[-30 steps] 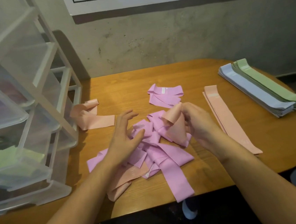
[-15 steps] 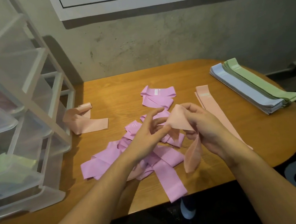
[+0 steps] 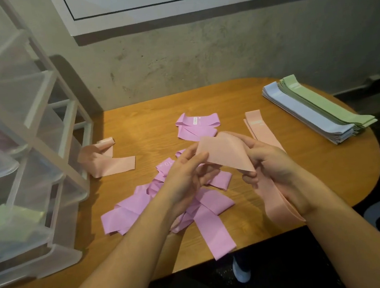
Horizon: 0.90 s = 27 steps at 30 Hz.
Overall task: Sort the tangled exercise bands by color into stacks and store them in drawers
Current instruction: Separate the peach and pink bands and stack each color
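At the far left of the table (image 3: 328,176) stands the clear drawer unit (image 3: 22,161), its drawers pulled partly out, one holding something green; risk there is a band dropped into the wrong drawer, since contents show only faintly through the plastic. Just beside its foot lies a loose peach band (image 3: 106,160), curled at one end, easy to overlook when the peach stack is gathered. Centre: the pink tangle (image 3: 167,207), several bands crossing one another, one end reaching the near edge of the table (it could slide off if the heap is dragged). A folded pink band (image 3: 197,129) lies apart behind it. The left hand (image 3: 183,179) hovers over the tangle, its grip pinching the near corner of the held peach band (image 3: 225,152); the right hand (image 3: 273,165) has its grip curled round the other end, the rest of the band hanging down along the wrist. Judgement: band is being straightened for stacking; a twist left in the loop would make it lie badly. Whether it is fully free of the tangle cannot be told. Right of the hands, the flat peach stack (image 3: 258,127), only started, so a careless drop could skew it. Far right, the blue and green stacks (image 3: 317,111), overlapping each other near the table edge; a sleeve or forearm brushing them could mix or topple them.
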{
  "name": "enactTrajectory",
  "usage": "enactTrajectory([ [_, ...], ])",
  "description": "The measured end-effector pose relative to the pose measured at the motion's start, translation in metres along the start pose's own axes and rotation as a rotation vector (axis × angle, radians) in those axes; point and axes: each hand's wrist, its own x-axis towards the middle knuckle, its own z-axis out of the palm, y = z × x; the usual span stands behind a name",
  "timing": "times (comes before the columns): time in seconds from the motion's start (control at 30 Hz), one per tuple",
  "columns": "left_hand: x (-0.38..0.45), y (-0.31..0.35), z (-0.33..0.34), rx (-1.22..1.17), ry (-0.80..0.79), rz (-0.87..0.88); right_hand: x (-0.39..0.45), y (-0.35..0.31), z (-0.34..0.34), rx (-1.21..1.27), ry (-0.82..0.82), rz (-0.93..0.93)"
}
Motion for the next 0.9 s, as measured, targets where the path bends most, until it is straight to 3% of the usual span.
enactTrajectory([
  [0.13,0.005,0.003,-0.002,-0.126,0.101,0.075,-0.005,0.002,-0.001,-0.058,0.096,-0.002],
  [0.27,0.007,0.01,0.003,0.026,0.216,0.197,-0.008,0.005,-0.001,-0.174,0.133,-0.019],
  [0.53,0.008,0.029,0.023,0.077,0.223,0.328,-0.006,0.015,-0.008,-0.325,0.201,-0.06],
  [0.7,0.019,0.039,0.035,0.126,0.256,0.405,-0.008,0.012,-0.018,-0.257,0.211,-0.023],
  [0.9,0.035,0.05,0.052,-0.235,0.208,0.178,-0.006,0.012,-0.035,-0.217,0.254,0.004],
])
